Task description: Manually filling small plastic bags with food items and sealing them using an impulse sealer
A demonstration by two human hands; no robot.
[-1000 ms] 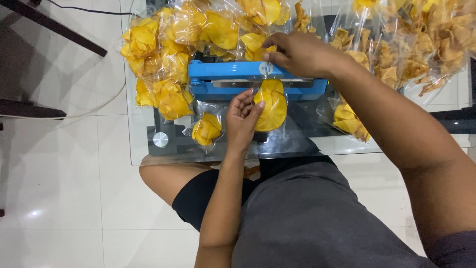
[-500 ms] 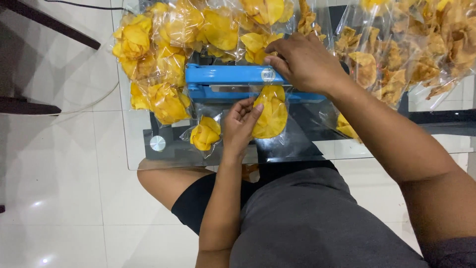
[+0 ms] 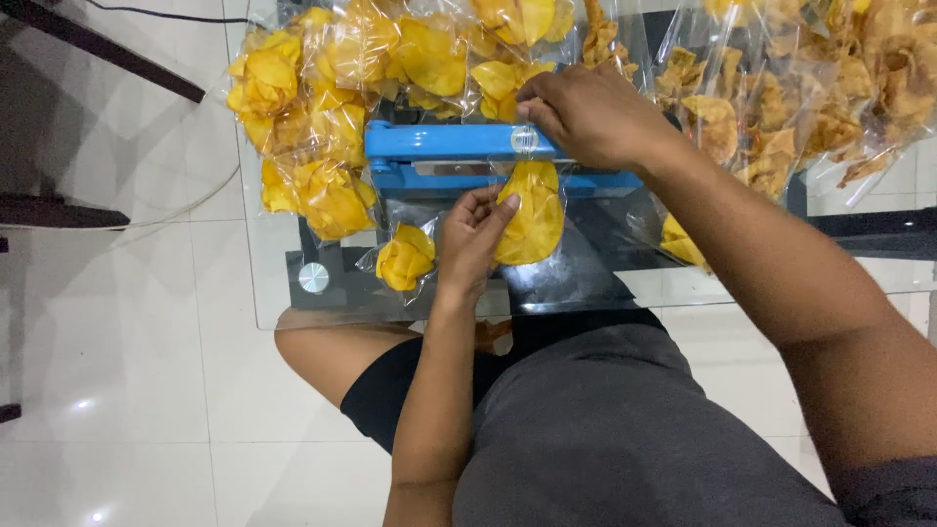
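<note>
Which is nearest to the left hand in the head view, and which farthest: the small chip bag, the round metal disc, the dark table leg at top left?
1. Small chip bag, just left of the left hand.
2. Round metal disc, farther left on the glass.
3. Dark table leg, far upper left.
</note>
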